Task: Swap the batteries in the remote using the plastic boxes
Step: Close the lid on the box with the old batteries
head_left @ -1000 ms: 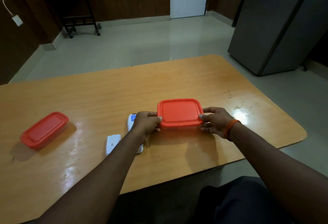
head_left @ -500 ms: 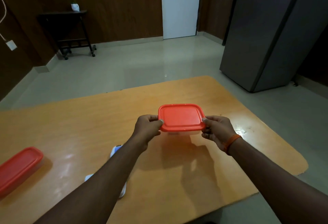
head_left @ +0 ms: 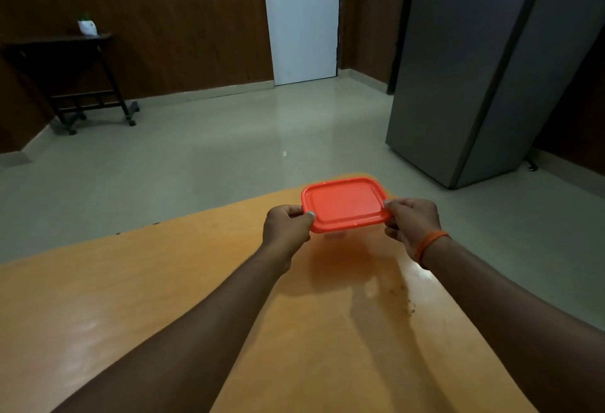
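Note:
A clear plastic box with a red lid [head_left: 343, 204] hangs in the air above the far end of the wooden table [head_left: 131, 298]. My left hand [head_left: 286, 227] grips its left edge and my right hand [head_left: 411, 221] grips its right edge, thumbs on the lid. Only a sliver of the clear body shows under the lid. The remote and the second red-lidded box are out of view.
Beyond the table lies a pale tiled floor. A tall grey cabinet [head_left: 484, 62] stands at the right, a white door [head_left: 302, 16] at the back, and a dark side table [head_left: 65, 75] with a small pot at the left.
Both hands have lifted the box off the table and carried it up and away. The view has tilted up, so the remote and the other box have dropped out of sight.

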